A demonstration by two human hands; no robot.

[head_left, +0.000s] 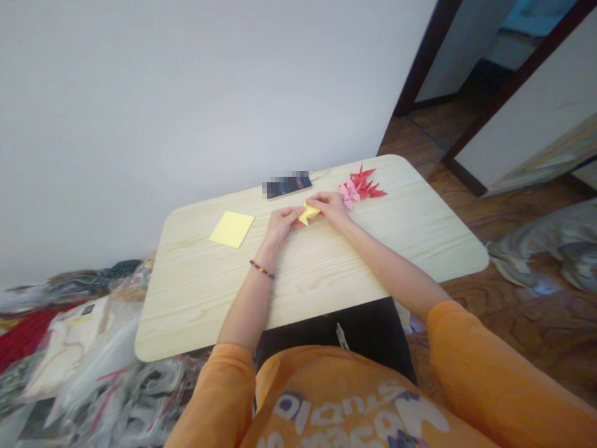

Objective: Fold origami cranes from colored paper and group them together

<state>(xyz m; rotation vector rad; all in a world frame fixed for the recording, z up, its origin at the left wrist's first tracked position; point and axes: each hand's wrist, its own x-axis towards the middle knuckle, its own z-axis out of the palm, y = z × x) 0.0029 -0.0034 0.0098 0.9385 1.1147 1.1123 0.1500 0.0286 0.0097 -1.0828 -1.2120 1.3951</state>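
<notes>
A partly folded yellow paper piece is held over the far middle of the light wooden table. My left hand pinches its left side, and my right hand pinches its right side; both hands have their fingers closed on it. A flat stack of square yellow paper lies on the table to the left of my hands. Just right of my right hand sit folded pink paper figures and folded red paper figures.
A dark phone with a cable lies at the table's far edge by the white wall. Plastic bags and cloth are piled on the floor at left. Brown wooden floor and a doorway lie at right.
</notes>
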